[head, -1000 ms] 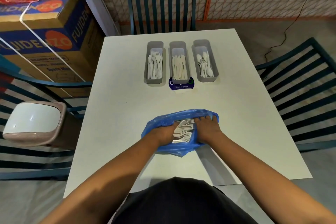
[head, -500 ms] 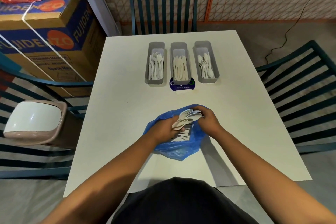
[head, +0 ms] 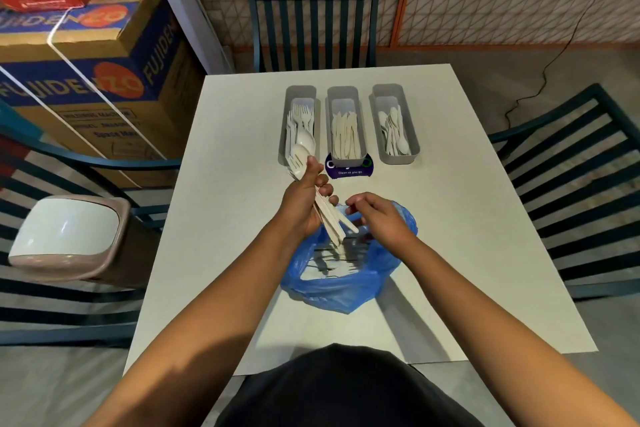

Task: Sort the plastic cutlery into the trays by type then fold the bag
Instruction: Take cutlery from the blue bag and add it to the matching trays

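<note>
My left hand (head: 302, 199) grips a bundle of white plastic cutlery (head: 304, 159), spoon and fork heads pointing up toward the trays, handles hanging over the bag. The blue plastic bag (head: 341, 282) lies open on the white table (head: 467, 218) with more white cutlery inside. My right hand (head: 379, 218) rests at the bag's far rim, fingers curled near the handle ends. Three grey trays stand in a row: the fork tray (head: 286, 135) on the left, the knife tray (head: 329, 107) in the middle, the spoon tray (head: 410, 128) on the right.
A dark round sticker (head: 349, 170) lies on the table just below the middle tray. Teal slatted chairs (head: 313, 28) stand at the far side and both flanks. A lidded bin (head: 67, 236) and stacked cardboard boxes (head: 86, 80) sit to the left.
My left hand has lifted the cutlery bundle out of the bag and raised it toward the trays. My right hand has let go of the bundle and stays at the bag's rim.
</note>
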Demonstrator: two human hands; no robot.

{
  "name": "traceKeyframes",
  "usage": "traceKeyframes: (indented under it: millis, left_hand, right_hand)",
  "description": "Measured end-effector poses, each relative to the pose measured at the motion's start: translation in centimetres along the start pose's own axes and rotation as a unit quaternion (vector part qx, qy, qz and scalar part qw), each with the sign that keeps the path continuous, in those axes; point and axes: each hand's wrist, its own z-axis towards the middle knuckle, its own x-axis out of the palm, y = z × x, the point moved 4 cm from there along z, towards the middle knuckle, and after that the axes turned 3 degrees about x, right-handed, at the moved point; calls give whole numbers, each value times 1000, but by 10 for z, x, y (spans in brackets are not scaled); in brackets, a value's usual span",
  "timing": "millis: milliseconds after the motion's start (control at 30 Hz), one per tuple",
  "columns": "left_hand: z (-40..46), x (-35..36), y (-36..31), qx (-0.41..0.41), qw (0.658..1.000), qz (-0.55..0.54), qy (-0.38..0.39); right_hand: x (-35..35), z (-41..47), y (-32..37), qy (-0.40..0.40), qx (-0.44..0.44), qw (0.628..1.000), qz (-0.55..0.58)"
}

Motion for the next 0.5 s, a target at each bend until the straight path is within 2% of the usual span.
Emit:
traceKeyframes:
  millis: [133,233,300,500]
  left_hand:
    - [1,-2,-1,-3,999,20,-40]
    - [-3,-5,4,-9,993,80,-84]
    - [-5,-6,6,-11,992,84,-97]
    - [-4,-15,4,-41,992,45,-106]
  right_hand:
    - [26,-10,11,25,-13,1000,-7]
    - [37,-12,12,-39,-68,990,-115]
    - [42,-12,14,-65,-95,978,-174]
    - [48,-6,16,-91,-86,964,-234]
